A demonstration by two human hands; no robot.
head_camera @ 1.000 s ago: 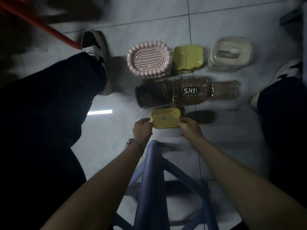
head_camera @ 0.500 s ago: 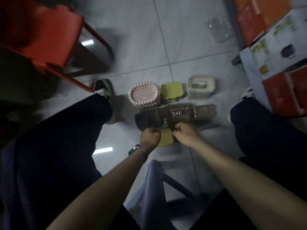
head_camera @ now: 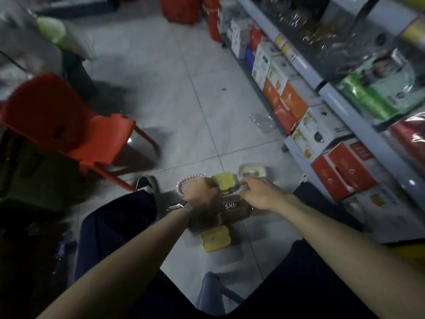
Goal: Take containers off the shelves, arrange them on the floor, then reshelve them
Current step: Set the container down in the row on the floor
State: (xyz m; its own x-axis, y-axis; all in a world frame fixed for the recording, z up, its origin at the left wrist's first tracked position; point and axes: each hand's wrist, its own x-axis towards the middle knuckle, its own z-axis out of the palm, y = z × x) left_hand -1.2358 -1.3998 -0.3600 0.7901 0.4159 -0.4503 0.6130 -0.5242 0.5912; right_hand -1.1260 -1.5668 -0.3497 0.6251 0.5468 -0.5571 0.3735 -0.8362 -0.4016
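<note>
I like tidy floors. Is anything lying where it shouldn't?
Yes: a crumpled clear plastic piece lies alone on the floor beside the boxes, apart from the arranged containers. What it is, I cannot tell.

Grey tiled floor [head_camera: 202, 93], red plastic chair [head_camera: 69, 132], stocked shelves [head_camera: 340, 97]

The tiled floor [head_camera: 174, 125] bears a pink dish [head_camera: 184, 188], clear container [head_camera: 251, 172] and yellow box [head_camera: 215, 241].

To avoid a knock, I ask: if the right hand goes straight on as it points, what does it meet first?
Probably the green box, just ahead of the right hand; depth is unclear.
</note>
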